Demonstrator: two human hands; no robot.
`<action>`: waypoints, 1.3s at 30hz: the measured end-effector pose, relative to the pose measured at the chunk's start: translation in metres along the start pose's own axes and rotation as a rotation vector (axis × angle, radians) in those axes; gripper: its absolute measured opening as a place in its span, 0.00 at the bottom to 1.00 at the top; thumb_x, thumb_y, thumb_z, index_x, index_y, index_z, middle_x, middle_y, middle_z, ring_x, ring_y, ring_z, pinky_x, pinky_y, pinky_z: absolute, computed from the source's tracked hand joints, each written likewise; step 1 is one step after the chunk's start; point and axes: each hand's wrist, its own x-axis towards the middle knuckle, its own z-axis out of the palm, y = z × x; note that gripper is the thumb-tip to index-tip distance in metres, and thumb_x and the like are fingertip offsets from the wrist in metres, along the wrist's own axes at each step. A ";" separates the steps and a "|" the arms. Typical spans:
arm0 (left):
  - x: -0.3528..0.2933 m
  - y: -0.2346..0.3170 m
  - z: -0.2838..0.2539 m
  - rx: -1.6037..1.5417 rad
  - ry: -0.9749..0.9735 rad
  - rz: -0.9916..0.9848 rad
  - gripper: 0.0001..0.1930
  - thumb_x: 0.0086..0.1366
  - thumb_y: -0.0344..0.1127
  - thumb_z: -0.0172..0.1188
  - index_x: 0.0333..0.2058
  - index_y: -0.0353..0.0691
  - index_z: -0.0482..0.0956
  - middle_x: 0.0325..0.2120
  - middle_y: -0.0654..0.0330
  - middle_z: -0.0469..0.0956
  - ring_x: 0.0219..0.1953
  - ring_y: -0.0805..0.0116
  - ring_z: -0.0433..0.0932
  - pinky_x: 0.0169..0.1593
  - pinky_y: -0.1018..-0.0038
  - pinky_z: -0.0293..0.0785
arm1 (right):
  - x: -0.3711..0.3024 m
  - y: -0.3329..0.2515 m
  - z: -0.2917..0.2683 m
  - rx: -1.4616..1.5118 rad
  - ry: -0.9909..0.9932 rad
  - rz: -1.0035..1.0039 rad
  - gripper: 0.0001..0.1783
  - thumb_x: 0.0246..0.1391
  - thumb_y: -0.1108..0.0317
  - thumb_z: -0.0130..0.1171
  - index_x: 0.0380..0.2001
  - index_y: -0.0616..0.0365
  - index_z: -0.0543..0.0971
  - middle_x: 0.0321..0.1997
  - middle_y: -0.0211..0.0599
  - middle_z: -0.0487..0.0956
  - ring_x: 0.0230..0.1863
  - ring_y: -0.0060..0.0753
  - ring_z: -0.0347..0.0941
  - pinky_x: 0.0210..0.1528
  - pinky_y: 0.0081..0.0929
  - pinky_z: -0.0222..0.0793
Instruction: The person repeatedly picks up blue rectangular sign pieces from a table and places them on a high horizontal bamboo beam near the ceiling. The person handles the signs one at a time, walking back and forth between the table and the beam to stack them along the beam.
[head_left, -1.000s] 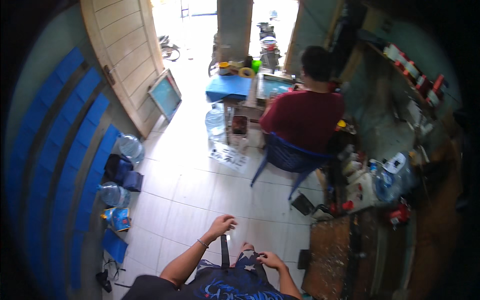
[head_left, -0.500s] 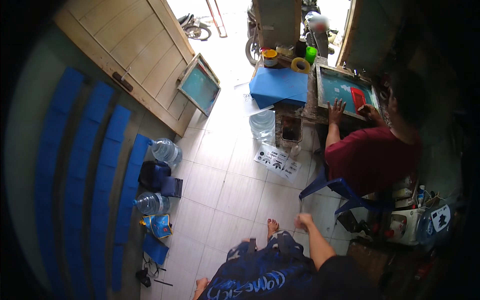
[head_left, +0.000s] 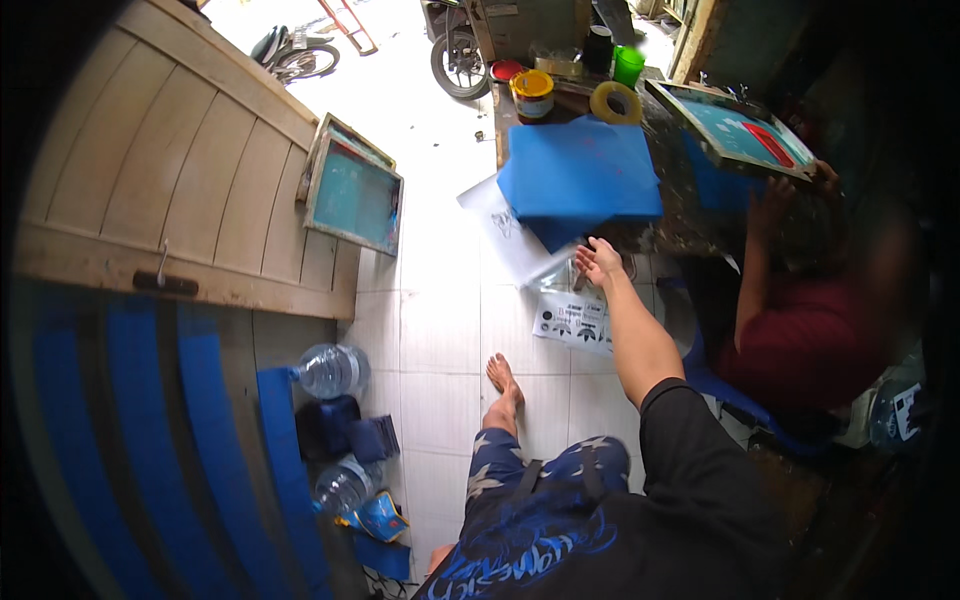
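Nothing is grasped: the right hand is seen stretched forward with its fingers spread and its grip released, reaching toward the stack of blue fabric. The hand is placed just beside the stack's near corner, not yet touching it as far as can be told. The left hand is not shown in the view, so its grip cannot be told.

The blue fabric is laid on a dark, paint-stained surface, with its near corner hanging over the edge. Loose white paper sheets are spread under and below it, down toward the tiled floor. Behind the stack, a yellow-lidded paint can, a roll of tape and a green cup are set close together. To the right, a framed printing screen is held by another person in a red shirt.

A risk is judged here: if the overhanging stack were pulled by one corner only, the folded layers could be dragged apart or slid off onto the floor, and the papers could be swept down with them. The wet-looking stains on the surface could also be smeared onto the cloth.
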 end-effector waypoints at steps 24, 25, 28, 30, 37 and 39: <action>-0.076 0.519 0.204 0.267 -0.807 1.128 0.31 0.59 0.43 0.57 0.55 0.31 0.59 0.53 0.48 0.62 0.54 0.61 0.63 0.56 0.70 0.60 | -0.239 0.112 0.255 0.554 -0.251 0.413 0.17 0.57 0.55 0.53 0.36 0.59 0.72 0.27 0.41 0.78 0.30 0.36 0.77 0.38 0.29 0.76; -0.080 0.521 0.194 0.220 -0.759 1.103 0.29 0.59 0.43 0.55 0.54 0.31 0.60 0.52 0.49 0.63 0.53 0.61 0.64 0.55 0.70 0.61 | -0.250 0.112 0.265 0.488 -0.236 0.400 0.18 0.58 0.54 0.52 0.38 0.60 0.71 0.29 0.42 0.78 0.31 0.36 0.76 0.39 0.31 0.75; -0.088 0.532 0.165 0.061 -0.613 1.069 0.25 0.62 0.42 0.51 0.51 0.30 0.62 0.49 0.50 0.66 0.49 0.62 0.67 0.53 0.70 0.64 | -0.285 0.108 0.288 0.435 -0.369 0.513 0.21 0.60 0.53 0.46 0.40 0.64 0.67 0.35 0.49 0.75 0.34 0.41 0.75 0.40 0.37 0.75; -0.090 0.546 0.148 -0.060 -0.520 1.042 0.22 0.64 0.42 0.48 0.50 0.30 0.64 0.46 0.51 0.68 0.46 0.62 0.69 0.51 0.70 0.66 | -0.304 0.100 0.296 0.305 -0.646 0.576 0.21 0.62 0.54 0.42 0.42 0.65 0.66 0.37 0.50 0.74 0.34 0.41 0.75 0.40 0.37 0.75; -0.073 0.600 0.096 -0.493 -0.276 0.862 0.19 0.70 0.41 0.38 0.44 0.30 0.69 0.38 0.53 0.75 0.37 0.64 0.76 0.45 0.69 0.74 | -0.258 0.028 0.261 -0.328 -1.083 -0.029 0.15 0.59 0.64 0.48 0.42 0.64 0.74 0.30 0.41 0.78 0.26 0.29 0.77 0.27 0.23 0.76; -0.064 0.608 0.081 -0.638 -0.292 0.792 0.17 0.69 0.37 0.41 0.45 0.28 0.69 0.41 0.51 0.74 0.41 0.61 0.75 0.46 0.68 0.73 | -0.203 -0.004 0.239 -0.534 -0.840 -0.322 0.15 0.57 0.67 0.50 0.42 0.66 0.73 0.29 0.40 0.79 0.26 0.27 0.77 0.27 0.22 0.75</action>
